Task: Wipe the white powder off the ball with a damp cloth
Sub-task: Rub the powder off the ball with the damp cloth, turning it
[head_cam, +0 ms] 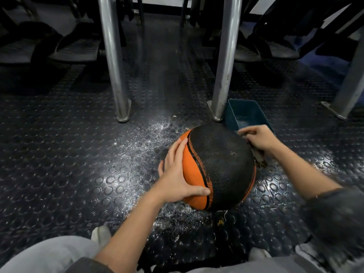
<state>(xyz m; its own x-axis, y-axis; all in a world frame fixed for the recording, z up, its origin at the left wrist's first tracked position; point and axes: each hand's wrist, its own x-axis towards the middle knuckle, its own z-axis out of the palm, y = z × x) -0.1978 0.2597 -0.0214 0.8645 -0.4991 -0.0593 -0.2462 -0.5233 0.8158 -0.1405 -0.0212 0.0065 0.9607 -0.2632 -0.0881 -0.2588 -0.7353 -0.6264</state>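
Left hand (177, 174), fingers spread wide, presses flat on black-and-orange rubber basketball (218, 166); right hand (258, 138) grips crumpled brownish cloth (260, 159) at ball's right side. We count one ball, one cloth, one blue plastic tub (248, 112), three grey metal legs (112, 56). Ball sits on dark studded rubber floor (59, 144), pebbled black panel up, white powder (149, 146) scattered around it.

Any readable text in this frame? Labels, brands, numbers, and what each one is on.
None readable.
The ball shows only a patterned band along its seam, with no letters that can be made out.
The cloth, blue tub, metal legs and studded floor carry no visible text.
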